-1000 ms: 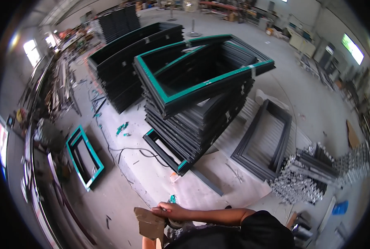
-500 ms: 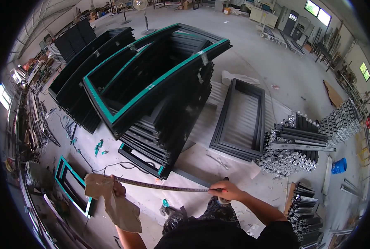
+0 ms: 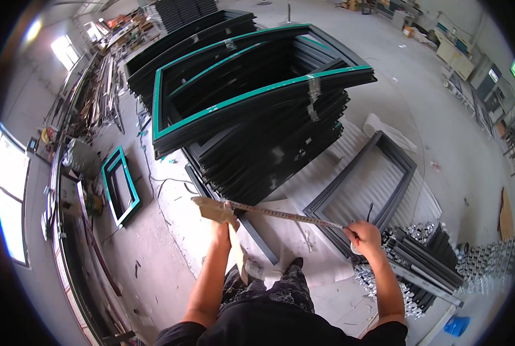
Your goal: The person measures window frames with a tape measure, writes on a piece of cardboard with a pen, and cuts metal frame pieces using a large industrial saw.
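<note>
A tape measure's blade (image 3: 286, 215) is stretched between my two hands, in front of a tall stack of dark frames (image 3: 269, 144). My left hand (image 3: 225, 221) is closed on a torn piece of brown cardboard (image 3: 209, 209) and on the blade's left end. Part of the cardboard hangs below that hand, seen nearly edge-on. At the other end my right hand (image 3: 366, 235) grips the tape measure, whose case is mostly hidden by the fingers. A thin dark stick, perhaps a pen (image 3: 370, 210), pokes up from the right hand.
Teal strips edge the top frame. Grey frames (image 3: 393, 190) lie on sheeting to the right, near bundled dark profiles (image 3: 422, 259) and a blue bucket (image 3: 457, 326). A small teal-edged frame (image 3: 120, 187) lies left. A dark bar (image 3: 260, 239) lies ahead of my feet.
My view has swung left, so the stack sits further right. Both hands reach further forward, and the cardboard has turned from broadside to nearly edge-on. The tape stays stretched between them.
</note>
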Action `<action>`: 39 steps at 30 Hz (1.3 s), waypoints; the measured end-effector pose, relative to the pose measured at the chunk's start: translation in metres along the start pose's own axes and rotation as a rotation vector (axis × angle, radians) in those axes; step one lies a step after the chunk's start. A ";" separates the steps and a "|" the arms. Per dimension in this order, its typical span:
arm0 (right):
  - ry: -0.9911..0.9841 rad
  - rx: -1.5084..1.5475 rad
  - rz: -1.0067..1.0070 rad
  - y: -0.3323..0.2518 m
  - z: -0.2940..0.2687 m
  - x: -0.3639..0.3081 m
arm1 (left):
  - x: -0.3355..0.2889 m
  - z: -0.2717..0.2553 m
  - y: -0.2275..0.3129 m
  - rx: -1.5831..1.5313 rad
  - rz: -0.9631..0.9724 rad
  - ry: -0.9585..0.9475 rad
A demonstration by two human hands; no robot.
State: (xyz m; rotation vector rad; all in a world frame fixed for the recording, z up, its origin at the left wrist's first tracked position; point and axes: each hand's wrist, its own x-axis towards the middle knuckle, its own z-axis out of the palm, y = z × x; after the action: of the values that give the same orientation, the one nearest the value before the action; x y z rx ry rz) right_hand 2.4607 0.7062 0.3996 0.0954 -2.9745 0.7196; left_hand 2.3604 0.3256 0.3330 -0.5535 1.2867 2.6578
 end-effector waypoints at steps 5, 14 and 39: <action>-0.079 0.251 -0.069 -0.008 0.011 0.009 | 0.006 0.076 -0.003 0.131 0.115 0.036; 0.008 0.131 0.001 -0.031 0.013 0.054 | 0.027 0.082 -0.014 0.084 0.011 -0.057; -0.208 1.795 0.219 -0.115 0.173 0.168 | 0.064 0.089 0.018 0.622 -0.618 -0.168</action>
State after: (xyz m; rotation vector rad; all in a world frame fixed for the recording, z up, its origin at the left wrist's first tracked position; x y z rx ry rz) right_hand 2.2919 0.5182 0.3141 -0.0709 -1.4179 3.0472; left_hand 2.2723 0.3816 0.3722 -0.5047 1.4828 1.6634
